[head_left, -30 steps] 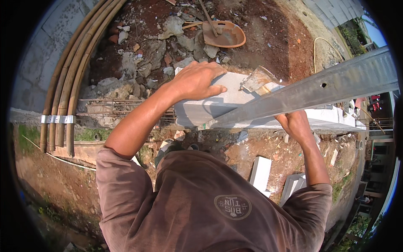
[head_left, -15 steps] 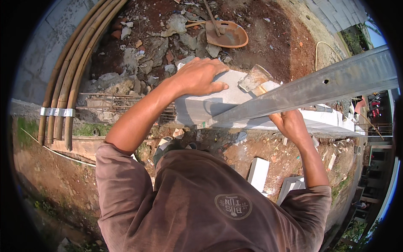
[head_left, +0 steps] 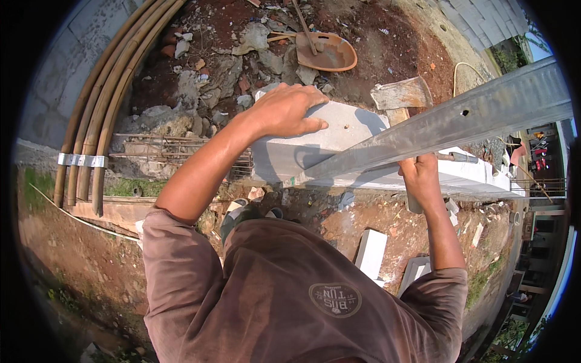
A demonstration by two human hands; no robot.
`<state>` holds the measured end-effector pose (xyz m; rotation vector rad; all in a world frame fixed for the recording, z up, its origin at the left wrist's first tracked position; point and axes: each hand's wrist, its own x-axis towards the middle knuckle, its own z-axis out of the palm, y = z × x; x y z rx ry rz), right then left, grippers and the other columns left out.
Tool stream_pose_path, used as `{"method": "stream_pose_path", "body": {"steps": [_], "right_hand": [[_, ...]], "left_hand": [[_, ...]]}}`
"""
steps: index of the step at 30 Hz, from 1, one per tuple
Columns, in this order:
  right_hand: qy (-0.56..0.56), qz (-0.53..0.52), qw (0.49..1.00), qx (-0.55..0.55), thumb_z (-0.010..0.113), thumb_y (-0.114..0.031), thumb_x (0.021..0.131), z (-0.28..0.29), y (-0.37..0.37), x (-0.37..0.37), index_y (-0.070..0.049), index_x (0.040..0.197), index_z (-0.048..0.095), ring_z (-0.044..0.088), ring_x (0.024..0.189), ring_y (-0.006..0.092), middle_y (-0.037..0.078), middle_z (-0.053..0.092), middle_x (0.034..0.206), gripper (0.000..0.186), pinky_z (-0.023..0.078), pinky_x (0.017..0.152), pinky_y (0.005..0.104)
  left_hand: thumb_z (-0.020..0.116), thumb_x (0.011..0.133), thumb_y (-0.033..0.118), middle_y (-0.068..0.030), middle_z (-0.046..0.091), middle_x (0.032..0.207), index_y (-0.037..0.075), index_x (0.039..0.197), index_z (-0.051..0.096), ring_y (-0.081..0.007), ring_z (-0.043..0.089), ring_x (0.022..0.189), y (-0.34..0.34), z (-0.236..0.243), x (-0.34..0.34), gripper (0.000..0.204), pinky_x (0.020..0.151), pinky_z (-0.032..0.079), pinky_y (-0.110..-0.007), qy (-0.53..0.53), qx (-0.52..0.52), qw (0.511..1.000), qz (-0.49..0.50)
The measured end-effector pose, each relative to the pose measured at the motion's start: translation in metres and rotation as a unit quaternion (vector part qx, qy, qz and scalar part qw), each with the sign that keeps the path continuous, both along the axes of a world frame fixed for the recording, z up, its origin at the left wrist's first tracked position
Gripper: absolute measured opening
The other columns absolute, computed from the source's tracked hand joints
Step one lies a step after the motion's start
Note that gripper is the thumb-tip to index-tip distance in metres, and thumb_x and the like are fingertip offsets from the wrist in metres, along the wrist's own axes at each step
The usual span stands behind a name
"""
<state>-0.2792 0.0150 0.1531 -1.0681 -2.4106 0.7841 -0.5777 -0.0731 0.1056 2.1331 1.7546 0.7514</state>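
A pale grey-white block (head_left: 339, 124) lies on top of a low wall of similar blocks (head_left: 469, 172) in front of me. My left hand (head_left: 290, 109) rests flat on the block's left end, fingers stretched toward its far edge and thumb apart. My right hand (head_left: 419, 175) is closed round the handle of a mallet-like tool (head_left: 402, 94) with a broad, worn, whitish-brown head. That head is held up past the block's right part, apart from it. A long grey metal channel (head_left: 460, 118) slants across in front and hides the middle of the handle.
Bound bamboo poles (head_left: 91, 121) stand at left beside a grey wall. Rebar (head_left: 175, 147) runs out left of the block. Beyond lie rubble and an orange pan (head_left: 330, 51) with a long-handled tool. A loose white block (head_left: 371, 251) sits on the ground near me.
The mallet-like tool's head has lifted off the block, up and to the right. My right hand has shifted slightly right, while my left hand has stayed in place.
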Motion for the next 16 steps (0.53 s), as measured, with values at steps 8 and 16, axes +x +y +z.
{"method": "stream_pose_path", "body": {"steps": [8,16], "right_hand": [[-0.100,-0.054,0.992,0.054,0.058,-0.017,0.088,0.009,0.011,0.017,0.005,0.089,0.059,0.052,0.057,0.0255,0.015,0.058,0.065,0.022,0.043,0.056,0.0371],[-0.209,0.088,0.929,0.292,0.061,-0.020,0.088,0.022,0.052,0.052,-0.005,0.117,0.056,0.059,0.097,0.0363,0.022,0.061,0.107,0.032,0.045,0.082,0.0399]], "left_hand": [[0.062,0.083,0.039,-0.0155,0.057,0.121,0.002,0.120,0.056,-0.0311,0.052,0.113,-0.014,0.010,-0.004,0.054,0.096,0.037,-0.043,-0.014,0.019,0.999,0.039],[0.064,0.087,0.028,-0.0128,0.058,0.120,0.007,0.116,0.059,-0.0281,0.053,0.114,-0.144,-0.049,0.013,0.036,0.103,0.034,-0.042,-0.367,0.272,0.828,0.326]]}}
